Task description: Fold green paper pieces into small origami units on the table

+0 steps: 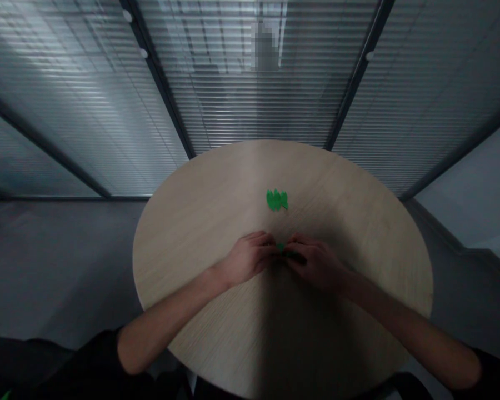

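Observation:
My left hand (pixel 250 258) and my right hand (pixel 316 264) meet near the middle of a round pale wooden table (pixel 216 189). Their fingertips close around a small green piece (pixel 280 247), most of which is hidden. A dark strip (pixel 296 257) shows under my right fingers, but I cannot tell what it is. Just beyond my hands, a cluster of bright green leaf-shaped pieces (pixel 277 200) lies flat on the tabletop, apart from both hands.
Glass walls with slatted blinds (pixel 250 100) rise behind the table, and a blurred patch (pixel 265 47) sits on the glass. Grey floor (pixel 58 266) surrounds the table on both sides. The table's curved edge runs around my forearms.

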A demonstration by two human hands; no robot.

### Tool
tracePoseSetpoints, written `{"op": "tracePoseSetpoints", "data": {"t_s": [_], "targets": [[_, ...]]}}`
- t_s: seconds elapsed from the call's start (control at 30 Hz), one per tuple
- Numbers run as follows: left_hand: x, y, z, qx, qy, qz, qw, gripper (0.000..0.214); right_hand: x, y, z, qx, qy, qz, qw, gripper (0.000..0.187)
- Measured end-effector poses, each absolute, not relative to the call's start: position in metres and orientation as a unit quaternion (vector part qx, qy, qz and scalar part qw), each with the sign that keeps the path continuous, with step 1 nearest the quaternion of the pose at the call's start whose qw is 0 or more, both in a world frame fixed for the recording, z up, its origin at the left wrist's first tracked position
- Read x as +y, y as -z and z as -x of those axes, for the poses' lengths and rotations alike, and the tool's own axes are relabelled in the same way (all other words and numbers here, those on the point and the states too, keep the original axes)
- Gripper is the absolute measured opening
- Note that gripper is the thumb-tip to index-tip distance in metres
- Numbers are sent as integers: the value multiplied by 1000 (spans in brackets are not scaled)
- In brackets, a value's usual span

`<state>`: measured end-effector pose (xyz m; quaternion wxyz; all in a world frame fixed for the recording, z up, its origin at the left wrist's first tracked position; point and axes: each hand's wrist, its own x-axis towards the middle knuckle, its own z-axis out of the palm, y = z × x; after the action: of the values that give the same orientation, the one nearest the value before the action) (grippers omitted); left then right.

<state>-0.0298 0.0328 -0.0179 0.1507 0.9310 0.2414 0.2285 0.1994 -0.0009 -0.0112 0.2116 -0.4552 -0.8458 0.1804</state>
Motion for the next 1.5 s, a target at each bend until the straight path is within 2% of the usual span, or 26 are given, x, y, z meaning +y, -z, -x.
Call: {"op": "tracePoseSetpoints", "data": {"t_s": [0.27, 0.57, 0.83, 1.2, 1.5], "targets": [[30, 13, 31, 238, -208, -937, 148, 27, 1, 13, -200, -837, -204, 463, 209, 13], [23, 11, 24, 320, -227, -888, 238, 16, 1, 10, -197, -830, -203, 490, 170, 11], [23, 16, 20, 371, -234, -851, 289, 10, 4, 9, -195, -801, -238, 519, 180, 8], [22, 18, 17, 404, -205, -865, 214, 14, 7, 4, -191, -780, -233, 551, 182, 8], [22, 21, 17, 410, -223, -855, 225, 10, 10, 6, -192, -777, -240, 553, 180, 9]]}}
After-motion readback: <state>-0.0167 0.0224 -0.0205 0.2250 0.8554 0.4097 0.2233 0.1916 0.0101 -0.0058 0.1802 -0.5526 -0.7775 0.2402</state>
